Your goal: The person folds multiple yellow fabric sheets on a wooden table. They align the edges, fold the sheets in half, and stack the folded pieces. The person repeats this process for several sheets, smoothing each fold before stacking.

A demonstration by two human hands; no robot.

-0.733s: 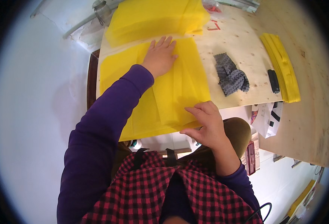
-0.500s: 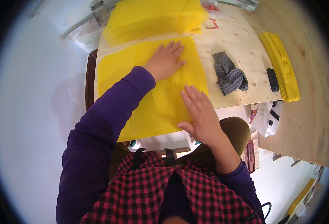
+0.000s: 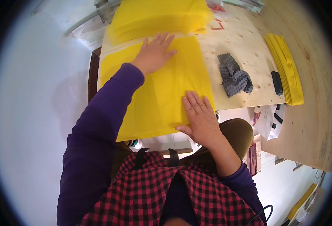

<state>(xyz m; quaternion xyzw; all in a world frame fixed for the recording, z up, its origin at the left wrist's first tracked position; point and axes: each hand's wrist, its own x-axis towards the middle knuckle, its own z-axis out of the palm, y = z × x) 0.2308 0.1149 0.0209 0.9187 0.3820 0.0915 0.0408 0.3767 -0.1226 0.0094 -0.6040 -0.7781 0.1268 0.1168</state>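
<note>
A thin yellow fabric sheet (image 3: 162, 109) lies spread on the wooden table, its front edge at the table's near side. My left hand (image 3: 153, 54) rests flat on the sheet toward its far edge, fingers spread. Near the right front corner my right hand (image 3: 201, 118) presses on the same sheet, palm down with the fingers stretched out and the thumb apart. Behind the sheet sits a thick stack of yellow fabric (image 3: 158, 19). Neither hand grips anything.
To the right on the tabletop (image 3: 245, 45) lies a crumpled grey cloth (image 3: 233, 77). Farther right are a black object (image 3: 277, 83) and a folded yellow bundle (image 3: 286, 69). A glass jar (image 3: 104, 10) stands at the far left. A white bag (image 3: 273, 120) hangs below the right edge.
My left hand has slid a little to the left and away from me across the yellow sheet. My right hand has hardly moved. The view has shifted slightly.
</note>
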